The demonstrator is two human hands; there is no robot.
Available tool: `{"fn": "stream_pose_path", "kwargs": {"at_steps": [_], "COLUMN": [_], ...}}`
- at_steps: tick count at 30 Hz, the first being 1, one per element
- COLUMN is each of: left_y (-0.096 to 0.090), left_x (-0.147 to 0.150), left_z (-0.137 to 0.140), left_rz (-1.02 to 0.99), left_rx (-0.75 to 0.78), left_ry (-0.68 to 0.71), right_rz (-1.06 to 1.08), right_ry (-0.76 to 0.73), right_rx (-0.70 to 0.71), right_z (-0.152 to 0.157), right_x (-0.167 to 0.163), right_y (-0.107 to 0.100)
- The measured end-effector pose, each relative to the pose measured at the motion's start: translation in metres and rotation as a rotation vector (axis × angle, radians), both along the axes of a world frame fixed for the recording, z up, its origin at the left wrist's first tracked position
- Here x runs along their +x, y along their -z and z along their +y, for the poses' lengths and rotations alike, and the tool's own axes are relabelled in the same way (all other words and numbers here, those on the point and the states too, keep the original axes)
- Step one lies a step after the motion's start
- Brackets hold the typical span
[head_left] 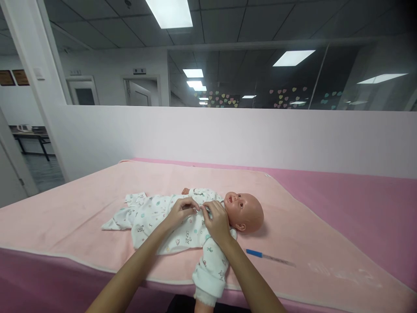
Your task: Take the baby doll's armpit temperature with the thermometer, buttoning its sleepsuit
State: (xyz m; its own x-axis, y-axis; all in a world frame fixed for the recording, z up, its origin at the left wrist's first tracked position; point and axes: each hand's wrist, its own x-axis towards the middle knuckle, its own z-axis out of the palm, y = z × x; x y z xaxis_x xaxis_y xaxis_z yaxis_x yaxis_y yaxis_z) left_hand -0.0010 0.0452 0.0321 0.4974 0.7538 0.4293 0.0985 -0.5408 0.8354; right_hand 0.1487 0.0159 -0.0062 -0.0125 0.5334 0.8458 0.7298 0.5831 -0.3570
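Observation:
A baby doll (248, 213) lies on its back, its head to the right. It wears a white baby romper (163, 237) printed with small coloured figures. At the chest of the romper, my left hand (183, 210) has its fingers curled and pinched on the cloth. Close beside it, my right hand (216, 218) pinches the same part of the front near the neckline. The fingertips almost meet, and what lies exactly between them is too small to make out. One sleeve (211, 265) of the romper stretches toward me over the table's front edge.
A pen-like stick with a blue cap (254, 253) lies right of the doll. Under both, a peach blanket (81, 204) covers part of a pink surface (358, 204). Behind stands a low white wall (228, 137) with glass above it.

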Motion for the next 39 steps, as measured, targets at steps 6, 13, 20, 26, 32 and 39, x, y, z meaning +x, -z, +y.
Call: {"fn": "stream_pose_path", "kwargs": {"at_steps": [6, 13, 20, 26, 32, 39], "left_y": [0.004, 0.0, 0.014, 0.022, 0.023, 0.025], "left_x": [0.003, -0.004, -0.038, -0.043, -0.036, -0.035], "left_z": [-0.002, -0.008, -0.027, -0.036, -0.039, -0.04], "left_rz": [0.099, 0.282, 0.404, 0.424, 0.422, 0.417], "left_rx": [0.114, 0.306, 0.446, 0.536, 0.578, 0.646], "left_ry": [-0.104, -0.258, -0.393, -0.447, -0.483, -0.493], "right_rz": [0.0, -0.01, -0.096, -0.417, -0.353, -0.234], "right_ry": [0.017, 0.019, 0.048, -0.119, -0.11, -0.08], "right_rx": [0.014, -0.014, 0.077, 0.152, 0.103, 0.095], "right_z": [0.0, 0.0, -0.001, -0.01, -0.008, -0.006], "right_x": [0.001, 0.001, -0.003, -0.022, -0.022, -0.021], "right_y": [0.001, 0.002, -0.001, -0.011, -0.004, 0.001]}}
